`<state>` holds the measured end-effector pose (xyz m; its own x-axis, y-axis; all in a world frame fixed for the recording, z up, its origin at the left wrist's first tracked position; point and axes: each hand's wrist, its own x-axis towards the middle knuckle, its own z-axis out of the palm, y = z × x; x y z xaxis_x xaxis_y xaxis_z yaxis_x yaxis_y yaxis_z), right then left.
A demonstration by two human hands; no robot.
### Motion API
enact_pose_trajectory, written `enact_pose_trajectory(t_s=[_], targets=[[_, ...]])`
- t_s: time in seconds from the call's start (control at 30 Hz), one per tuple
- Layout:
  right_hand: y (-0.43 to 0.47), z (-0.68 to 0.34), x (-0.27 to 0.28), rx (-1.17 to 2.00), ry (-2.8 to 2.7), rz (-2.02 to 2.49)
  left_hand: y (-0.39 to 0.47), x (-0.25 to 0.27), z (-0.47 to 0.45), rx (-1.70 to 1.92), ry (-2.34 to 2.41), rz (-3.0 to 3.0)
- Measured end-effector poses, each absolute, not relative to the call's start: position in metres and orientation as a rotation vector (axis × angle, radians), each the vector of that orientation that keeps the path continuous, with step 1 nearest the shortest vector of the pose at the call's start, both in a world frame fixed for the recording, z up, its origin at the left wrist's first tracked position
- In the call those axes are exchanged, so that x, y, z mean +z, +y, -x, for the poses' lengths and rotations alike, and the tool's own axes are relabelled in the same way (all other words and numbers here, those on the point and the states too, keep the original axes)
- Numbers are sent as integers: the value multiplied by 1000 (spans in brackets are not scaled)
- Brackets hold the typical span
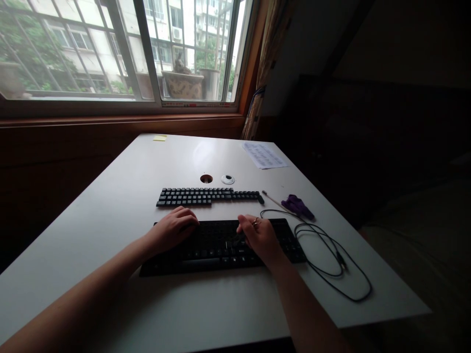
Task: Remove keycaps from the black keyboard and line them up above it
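Observation:
A black keyboard (206,266) lies on the white table, with most of its upper rows bare of keycaps and keys still in its lower rows. My left hand (174,226) is on its upper left part, fingers bent over it and thumb hidden. Above the right half, the fingers of my right hand (259,238) are curled in a pinch, a ring on one finger; whatever is between the fingertips is too small or hidden. Behind the keyboard, loose black keycaps (195,196) are laid out in rows like a keyboard.
A black cable (324,272) coils to the right. Beside it lie a purple cloth (296,206) and a thin brush-like stick (274,200). Printed sheets (265,155), a yellow sticky note (159,138), a cable hole (206,179) and its round cover (227,179) are farther back.

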<state>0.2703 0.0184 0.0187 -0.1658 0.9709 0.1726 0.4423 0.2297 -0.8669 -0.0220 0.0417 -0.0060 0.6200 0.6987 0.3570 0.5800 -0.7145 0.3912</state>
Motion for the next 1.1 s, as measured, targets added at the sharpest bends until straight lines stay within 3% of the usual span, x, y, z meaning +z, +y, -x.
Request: enact_pose_trajectory(t_s=[0.17, 0.37, 0.63, 0.9, 1.1], targets=[[16, -263, 17, 586, -1978, 1181, 42, -7, 22, 741, 1044, -2610], [11, -250, 21, 515, -2156, 1083, 42, -7, 22, 728, 1050, -2605], [24, -269, 16, 1008, -1692, 1399, 43, -5, 22, 750, 1024, -2590], [21, -262, 16, 922, -1584, 1342, 41, -5, 21, 714, 1030, -2643], [18, -252, 10, 1034, -1557, 1248, 30, 8, 16, 653, 889, -2807]])
